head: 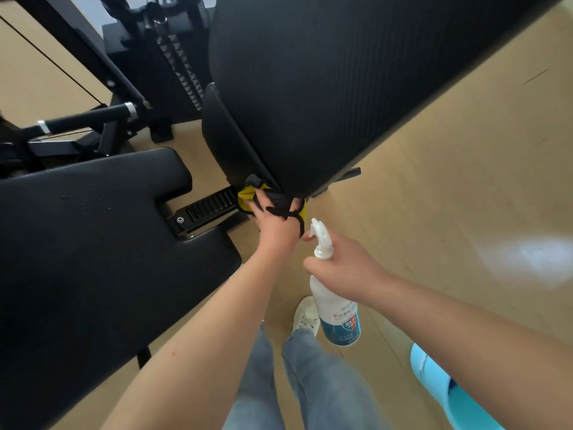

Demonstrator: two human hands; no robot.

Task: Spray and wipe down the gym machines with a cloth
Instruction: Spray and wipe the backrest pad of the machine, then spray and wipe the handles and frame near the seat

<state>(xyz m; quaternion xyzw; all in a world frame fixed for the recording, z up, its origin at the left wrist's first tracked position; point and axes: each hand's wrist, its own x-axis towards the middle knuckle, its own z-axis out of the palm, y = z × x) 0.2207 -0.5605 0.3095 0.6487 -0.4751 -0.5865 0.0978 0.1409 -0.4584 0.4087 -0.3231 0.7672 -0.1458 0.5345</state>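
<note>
One yellow-and-black cloth (pixel 248 197), bunched at the frame's centre, is gripped by the left hand (pixel 274 226) and pressed to the rounded lower edge of one finely ribbed black backrest pad (pixel 341 88) stretching toward 1 o'clock. Just toward 5 o'clock, the right hand (pixel 344 262) grips the neck of one white plastic spray bottle (pixel 336 308) with a blue label. One flat black seat pad (pixel 93 243) fills 9 o'clock above a pale wood-look floor (pixel 465 181).

Head cam, 1 view only: wide-angle, worn on person's head, faces fwd and steeply down, close over back pad (pixel 325 88) and seat pad (pixel 77 243), floor (pixel 449 181) below, wearer's legs (pixel 310 383) at bottom edge.
</note>
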